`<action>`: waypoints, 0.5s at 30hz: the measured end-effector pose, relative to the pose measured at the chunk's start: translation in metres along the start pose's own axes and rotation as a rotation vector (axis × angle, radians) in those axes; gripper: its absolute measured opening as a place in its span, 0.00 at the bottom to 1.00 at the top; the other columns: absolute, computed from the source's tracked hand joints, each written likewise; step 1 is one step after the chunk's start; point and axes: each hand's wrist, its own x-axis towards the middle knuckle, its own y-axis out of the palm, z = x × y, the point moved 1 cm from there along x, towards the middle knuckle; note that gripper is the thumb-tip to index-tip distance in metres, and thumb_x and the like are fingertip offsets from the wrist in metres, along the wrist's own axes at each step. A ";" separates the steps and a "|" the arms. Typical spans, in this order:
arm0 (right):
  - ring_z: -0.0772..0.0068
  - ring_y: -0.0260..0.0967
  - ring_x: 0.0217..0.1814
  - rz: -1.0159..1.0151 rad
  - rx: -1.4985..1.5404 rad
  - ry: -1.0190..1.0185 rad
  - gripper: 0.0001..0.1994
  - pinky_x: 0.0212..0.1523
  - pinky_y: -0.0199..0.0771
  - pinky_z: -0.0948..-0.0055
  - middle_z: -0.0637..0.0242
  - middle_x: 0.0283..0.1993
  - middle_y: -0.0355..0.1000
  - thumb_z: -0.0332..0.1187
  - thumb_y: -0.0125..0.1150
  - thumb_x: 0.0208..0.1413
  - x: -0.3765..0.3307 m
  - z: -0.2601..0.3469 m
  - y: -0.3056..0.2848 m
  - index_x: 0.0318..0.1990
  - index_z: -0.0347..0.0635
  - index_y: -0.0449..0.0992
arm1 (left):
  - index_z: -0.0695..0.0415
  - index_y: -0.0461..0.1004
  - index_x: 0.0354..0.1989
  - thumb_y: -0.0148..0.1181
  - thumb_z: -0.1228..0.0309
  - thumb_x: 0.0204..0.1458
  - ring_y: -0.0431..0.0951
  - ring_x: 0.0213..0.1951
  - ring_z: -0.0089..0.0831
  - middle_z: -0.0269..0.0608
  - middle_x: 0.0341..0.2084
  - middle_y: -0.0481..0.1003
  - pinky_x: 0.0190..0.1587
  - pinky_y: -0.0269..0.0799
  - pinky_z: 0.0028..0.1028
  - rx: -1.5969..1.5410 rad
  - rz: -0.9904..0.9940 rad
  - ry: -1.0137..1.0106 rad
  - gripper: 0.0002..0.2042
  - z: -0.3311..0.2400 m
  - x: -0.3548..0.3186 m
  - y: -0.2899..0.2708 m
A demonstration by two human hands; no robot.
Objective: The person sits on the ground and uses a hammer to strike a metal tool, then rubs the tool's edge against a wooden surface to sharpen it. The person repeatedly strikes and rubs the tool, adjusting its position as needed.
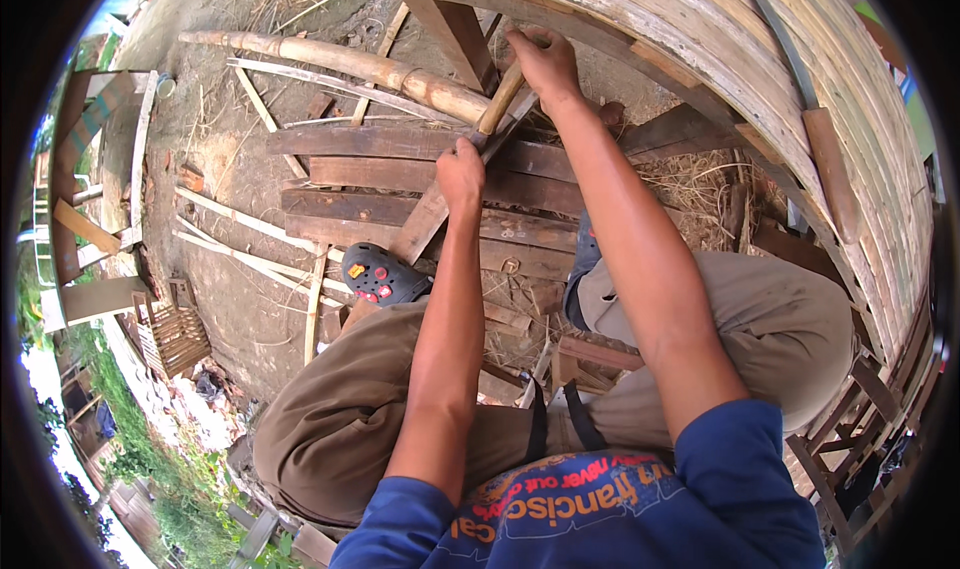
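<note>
My right hand (545,64) is closed round the upper end of a short wooden-handled tool (501,99). The tool slants down toward my left hand (462,177), and its dark lower end is too small to make out. My left hand is closed and rests on a diagonal board (425,221). Whatever its fingers pinch, if anything, is hidden. Beneath that board lie several dark wooden slats (360,174), side by side with gaps between them. A long bamboo pole (340,61) ends close beside the tool's handle.
On the right, a large bamboo-slat platform (690,14) carries a long dark-bladed tool with a wooden handle (830,174). Thin wood strips (262,231) litter the dirt ground. My dark clog (385,274) is beside the slats. A slatted crate (170,337) stands at left.
</note>
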 end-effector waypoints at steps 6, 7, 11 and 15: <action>0.71 0.74 0.22 0.149 0.365 0.214 0.14 0.29 0.72 0.70 0.66 0.20 0.73 0.39 0.66 0.56 -0.013 0.008 0.004 0.24 0.39 0.76 | 0.75 0.78 0.39 0.46 0.58 0.58 0.77 0.46 0.68 0.75 0.37 0.77 0.54 0.68 0.49 0.027 -0.063 -0.001 0.26 -0.010 -0.009 0.001; 0.73 0.73 0.21 0.111 0.306 0.195 0.14 0.28 0.72 0.70 0.66 0.17 0.73 0.37 0.66 0.54 -0.017 0.012 0.008 0.21 0.38 0.76 | 0.75 0.78 0.38 0.46 0.58 0.58 0.77 0.46 0.68 0.75 0.37 0.77 0.54 0.68 0.49 0.024 -0.050 -0.004 0.25 -0.008 -0.008 -0.001; 0.73 0.72 0.18 0.117 0.401 0.138 0.14 0.24 0.70 0.70 0.66 0.18 0.72 0.35 0.65 0.53 -0.023 0.012 0.019 0.20 0.38 0.75 | 0.74 0.79 0.37 0.45 0.59 0.57 0.77 0.45 0.68 0.74 0.36 0.77 0.53 0.68 0.51 0.062 -0.050 -0.017 0.25 -0.009 -0.007 -0.004; 0.75 0.71 0.18 0.129 0.329 0.118 0.14 0.24 0.70 0.70 0.67 0.16 0.72 0.34 0.63 0.53 -0.026 0.012 0.019 0.18 0.38 0.74 | 0.73 0.79 0.37 0.45 0.59 0.57 0.77 0.45 0.68 0.74 0.37 0.77 0.52 0.68 0.51 0.085 -0.095 0.013 0.25 -0.013 -0.013 -0.006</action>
